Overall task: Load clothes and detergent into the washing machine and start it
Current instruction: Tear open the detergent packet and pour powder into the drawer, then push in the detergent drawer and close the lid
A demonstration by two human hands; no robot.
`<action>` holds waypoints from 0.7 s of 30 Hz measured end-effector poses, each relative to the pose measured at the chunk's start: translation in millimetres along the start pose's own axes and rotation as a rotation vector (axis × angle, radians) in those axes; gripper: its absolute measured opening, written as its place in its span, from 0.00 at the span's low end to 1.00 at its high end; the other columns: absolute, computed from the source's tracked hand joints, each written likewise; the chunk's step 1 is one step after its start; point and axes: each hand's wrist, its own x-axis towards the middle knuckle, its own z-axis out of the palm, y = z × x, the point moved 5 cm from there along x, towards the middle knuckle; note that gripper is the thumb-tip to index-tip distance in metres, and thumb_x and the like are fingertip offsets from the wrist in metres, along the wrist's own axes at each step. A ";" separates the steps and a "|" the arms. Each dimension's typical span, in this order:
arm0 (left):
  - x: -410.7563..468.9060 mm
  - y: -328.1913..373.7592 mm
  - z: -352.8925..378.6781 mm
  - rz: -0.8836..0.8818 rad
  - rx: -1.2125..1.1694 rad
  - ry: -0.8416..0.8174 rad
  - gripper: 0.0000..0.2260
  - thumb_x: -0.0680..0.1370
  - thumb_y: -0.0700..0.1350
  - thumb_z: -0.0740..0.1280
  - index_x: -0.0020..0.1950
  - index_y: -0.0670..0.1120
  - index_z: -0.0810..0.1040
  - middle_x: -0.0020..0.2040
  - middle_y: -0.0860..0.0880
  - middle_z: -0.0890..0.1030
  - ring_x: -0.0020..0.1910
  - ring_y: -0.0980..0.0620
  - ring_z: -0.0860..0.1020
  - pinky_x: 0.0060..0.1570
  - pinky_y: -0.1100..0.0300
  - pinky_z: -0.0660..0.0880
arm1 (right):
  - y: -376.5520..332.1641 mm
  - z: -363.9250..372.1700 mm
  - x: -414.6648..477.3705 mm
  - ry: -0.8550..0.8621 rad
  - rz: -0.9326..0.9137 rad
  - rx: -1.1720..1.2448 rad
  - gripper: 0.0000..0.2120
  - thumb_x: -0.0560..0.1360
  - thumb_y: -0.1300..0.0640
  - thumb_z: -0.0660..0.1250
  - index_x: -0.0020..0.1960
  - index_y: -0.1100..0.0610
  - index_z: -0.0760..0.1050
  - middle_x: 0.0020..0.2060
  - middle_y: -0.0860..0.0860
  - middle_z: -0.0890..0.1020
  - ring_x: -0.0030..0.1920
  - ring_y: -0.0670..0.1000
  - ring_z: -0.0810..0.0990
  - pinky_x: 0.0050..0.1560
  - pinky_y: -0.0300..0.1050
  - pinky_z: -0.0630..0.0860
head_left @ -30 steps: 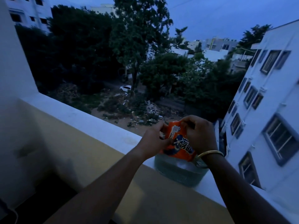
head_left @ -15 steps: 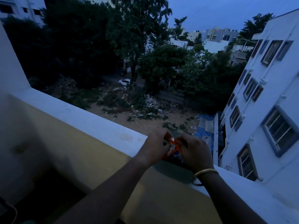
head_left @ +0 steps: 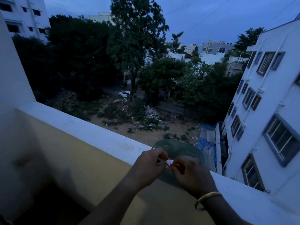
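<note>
Both hands meet over a balcony ledge at dusk. My left hand [head_left: 150,168] and my right hand [head_left: 190,175] pinch the top edge of an orange detergent sachet [head_left: 168,163]. Only a small red and white sliver of the sachet shows between the fingertips; the rest is hidden behind my hands. Just beyond my hands, a grey-green perforated plastic basket [head_left: 178,147] sits on the ledge. A gold bangle [head_left: 206,198] circles my right wrist. No washing machine or clothes are in view.
The white ledge [head_left: 90,132] tops a yellow parapet wall [head_left: 84,168] and runs from left to lower right. Past it is a long drop to a sandy lot with trees and a white car [head_left: 124,93]. A white building [head_left: 267,111] stands at right.
The sachet was held up showing its orange face; both hands have lowered it and closed around it, leaving only its top edge visible. The camera has tilted, so the basket's inside now shows.
</note>
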 end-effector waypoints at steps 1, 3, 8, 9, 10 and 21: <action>-3.9 -0.2 -3.3 0.001 -0.016 0.009 0.04 0.82 0.46 0.75 0.54 0.53 0.83 0.51 0.56 0.88 0.53 0.57 0.86 0.56 0.52 0.85 | -2.9 -2.4 -1.2 0.014 0.000 -0.001 0.09 0.79 0.42 0.68 0.45 0.46 0.81 0.38 0.41 0.80 0.40 0.42 0.78 0.40 0.41 0.77; -13.7 -0.8 -13.4 -0.008 -0.071 0.037 0.05 0.82 0.46 0.76 0.53 0.55 0.82 0.51 0.56 0.88 0.52 0.58 0.87 0.55 0.56 0.86 | -12.9 -9.2 -2.1 0.078 -0.010 -0.007 0.09 0.79 0.42 0.68 0.45 0.45 0.81 0.40 0.41 0.81 0.43 0.42 0.78 0.43 0.43 0.78; -48.2 -9.1 -52.5 -0.055 -0.115 0.122 0.10 0.81 0.43 0.74 0.53 0.59 0.81 0.55 0.61 0.87 0.52 0.61 0.87 0.48 0.69 0.81 | -63.7 -12.7 7.2 0.134 -0.085 0.050 0.07 0.81 0.49 0.69 0.45 0.47 0.80 0.40 0.42 0.80 0.42 0.45 0.78 0.43 0.45 0.77; -57.3 -11.9 -65.2 -0.061 -0.105 0.143 0.09 0.81 0.44 0.75 0.55 0.58 0.82 0.56 0.62 0.86 0.53 0.62 0.87 0.50 0.69 0.82 | -78.4 -11.4 9.2 0.145 -0.101 0.074 0.06 0.81 0.50 0.69 0.45 0.47 0.80 0.40 0.41 0.79 0.41 0.44 0.77 0.42 0.44 0.76; -63.2 -13.9 -73.9 -0.062 -0.097 0.159 0.08 0.82 0.45 0.75 0.55 0.58 0.82 0.56 0.64 0.86 0.54 0.62 0.87 0.51 0.68 0.83 | -88.2 -11.4 10.8 0.158 -0.110 0.100 0.06 0.80 0.51 0.70 0.44 0.47 0.80 0.40 0.40 0.79 0.41 0.43 0.77 0.41 0.41 0.74; -261.4 -82.5 -237.9 -0.313 0.066 0.542 0.12 0.82 0.55 0.76 0.44 0.53 0.78 0.42 0.55 0.85 0.45 0.62 0.84 0.43 0.67 0.77 | -317.8 54.0 -15.7 -0.007 -0.458 0.311 0.04 0.81 0.53 0.69 0.49 0.47 0.82 0.43 0.43 0.84 0.45 0.46 0.81 0.50 0.50 0.83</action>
